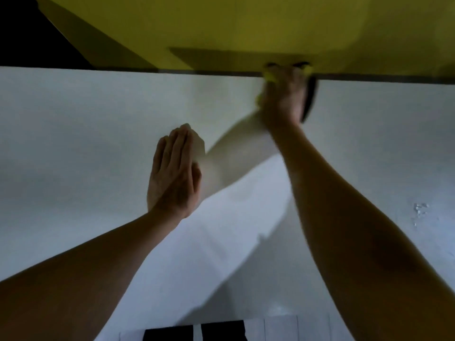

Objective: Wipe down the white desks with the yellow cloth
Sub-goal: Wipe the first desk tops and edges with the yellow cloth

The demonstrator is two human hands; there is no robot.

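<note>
The right hand (pixel 283 94) presses the cloth (pixel 267 80) on the desk (pixel 98 119) against the partition (pixel 246 25) behind, the left hand (pixel 173 173) flat nearer left.

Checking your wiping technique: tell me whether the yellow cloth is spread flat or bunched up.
Cannot tell for sure. The yellow cloth shows only as slivers under the right hand at the desk's far edge.

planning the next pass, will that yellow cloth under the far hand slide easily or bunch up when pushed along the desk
The yellow cloth is mostly hidden under the right hand, only crumpled edges showing, so it is probably soft and floppy. Pressed from above on the smooth white desk, it should glide, though loose edges may bunch. It looks light.
</note>
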